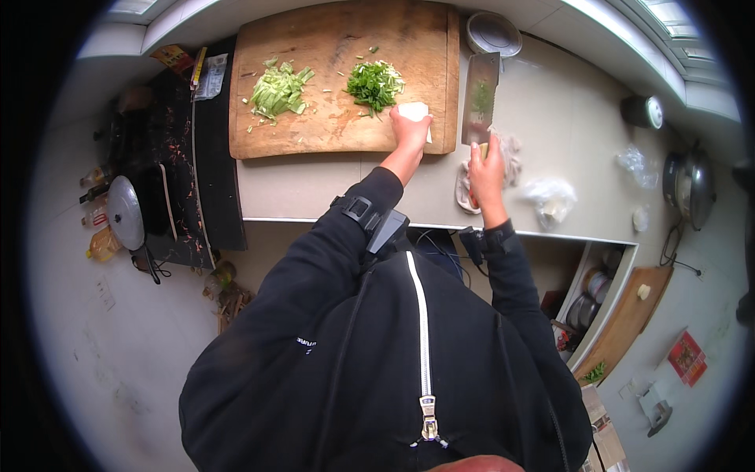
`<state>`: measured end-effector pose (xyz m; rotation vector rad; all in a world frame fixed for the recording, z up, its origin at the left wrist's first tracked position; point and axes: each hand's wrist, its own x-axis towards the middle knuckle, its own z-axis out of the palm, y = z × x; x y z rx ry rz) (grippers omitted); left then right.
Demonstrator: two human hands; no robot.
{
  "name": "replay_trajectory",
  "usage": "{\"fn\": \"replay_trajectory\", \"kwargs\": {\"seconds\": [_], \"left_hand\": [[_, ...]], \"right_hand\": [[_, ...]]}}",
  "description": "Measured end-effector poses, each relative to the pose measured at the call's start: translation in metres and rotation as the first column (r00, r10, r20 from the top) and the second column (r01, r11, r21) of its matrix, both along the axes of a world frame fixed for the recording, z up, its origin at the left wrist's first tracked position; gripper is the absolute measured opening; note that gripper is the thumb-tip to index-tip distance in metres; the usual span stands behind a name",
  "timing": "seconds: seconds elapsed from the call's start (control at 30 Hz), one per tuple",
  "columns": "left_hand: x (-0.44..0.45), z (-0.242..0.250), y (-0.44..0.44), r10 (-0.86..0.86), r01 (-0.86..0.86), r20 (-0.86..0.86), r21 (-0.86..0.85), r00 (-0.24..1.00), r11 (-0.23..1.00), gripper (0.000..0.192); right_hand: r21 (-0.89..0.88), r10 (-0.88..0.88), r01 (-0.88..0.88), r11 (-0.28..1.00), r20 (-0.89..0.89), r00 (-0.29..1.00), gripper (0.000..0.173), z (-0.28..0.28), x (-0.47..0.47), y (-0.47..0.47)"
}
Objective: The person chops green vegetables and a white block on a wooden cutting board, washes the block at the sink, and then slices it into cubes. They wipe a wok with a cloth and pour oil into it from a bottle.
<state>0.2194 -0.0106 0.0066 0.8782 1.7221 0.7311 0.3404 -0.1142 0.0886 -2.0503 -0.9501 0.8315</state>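
Observation:
My left hand (411,131) grips a white block (414,110), perhaps tofu, at the near right corner of a wooden cutting board (336,135). Just beyond it lies a heap of chopped green onion (376,85). A pile of cut pale green leaves (279,89) sits farther left on the board. In my right hand (487,171) is the handle of a cleaver (480,97), its blade pointing away from me to the right of the board, with green bits or a reflection on it. A crumpled cloth (465,184) lies under and around that hand.
A round lidded container (494,34) stands behind the cleaver. Clear plastic bags (550,200) lie on the counter to the right, near an electric pot (693,183). At left is a black stove (218,147) with a metal lid (125,212) and several bottles. The counter's front edge runs before me.

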Motion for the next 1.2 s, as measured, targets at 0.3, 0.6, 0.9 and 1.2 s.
{"fn": "replay_trajectory", "kwargs": {"seconds": [0.3,0.6,0.9,1.2], "left_hand": [[-0.044,0.008,0.004,-0.054,0.172,0.466,-0.214,0.883,0.962,0.057],[-0.052,0.024,-0.001,0.022,0.089,0.482,-0.207,0.876,0.974,0.055],[-0.053,-0.001,-0.002,-0.218,0.225,0.249,0.004,0.944,0.974,0.050],[-0.045,-0.004,-0.008,-0.309,0.375,-0.262,0.258,0.914,0.891,0.056]], "right_hand": [[0.042,0.282,-0.306,0.951,0.285,0.916,0.037,0.022,-0.031,-0.042],[0.001,0.382,-0.399,0.917,0.286,0.879,0.036,0.024,-0.057,-0.035],[-0.049,0.404,-0.410,0.911,0.306,0.862,0.033,0.011,-0.062,-0.033],[-0.086,0.412,-0.405,0.910,0.293,0.863,0.033,-0.017,-0.067,-0.034]]}}
